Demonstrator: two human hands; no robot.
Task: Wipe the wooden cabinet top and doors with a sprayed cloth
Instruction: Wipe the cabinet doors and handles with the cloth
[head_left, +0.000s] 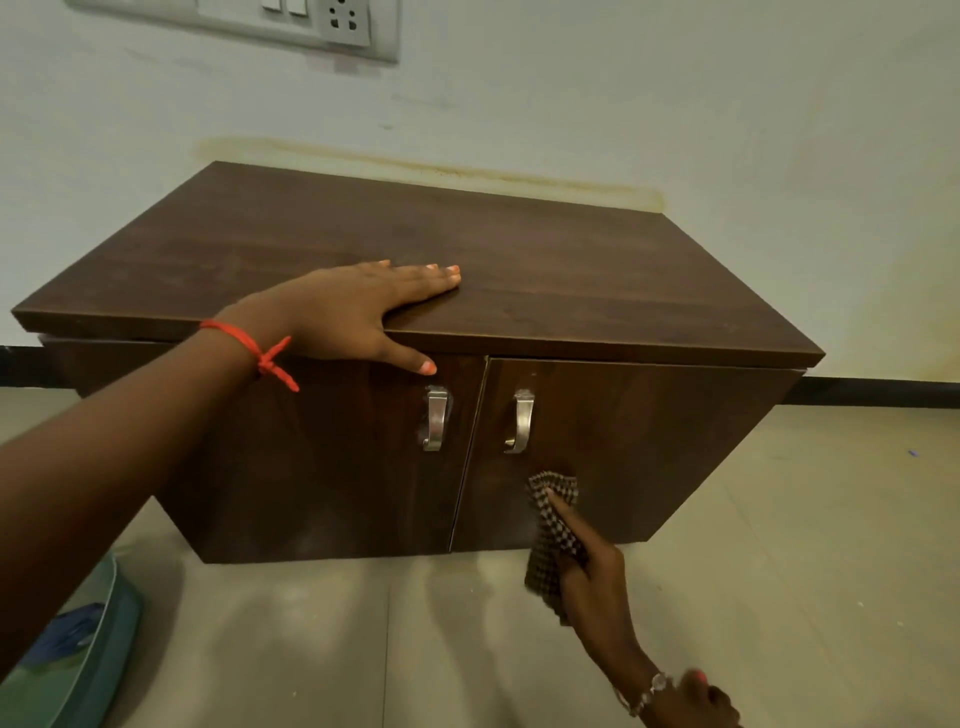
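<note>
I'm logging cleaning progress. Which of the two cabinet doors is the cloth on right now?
The right door. The right hand presses the checked cloth against it, below its handle. The left door has no cloth on it.

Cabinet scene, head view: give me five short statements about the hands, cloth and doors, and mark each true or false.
1. The left hand lies flat on the cabinet top. True.
2. The checked cloth is pressed against the left door. False: it is on the right door, below its handle.
3. The right hand holds the cloth, one finger stretched along it. True.
4. Both doors hang wide open. False: the left door looks shut, and the right one is at most slightly ajar.
5. The left hand has its grip around a door handle. False: it touches no handle; its thumb hangs over the front edge.
</note>
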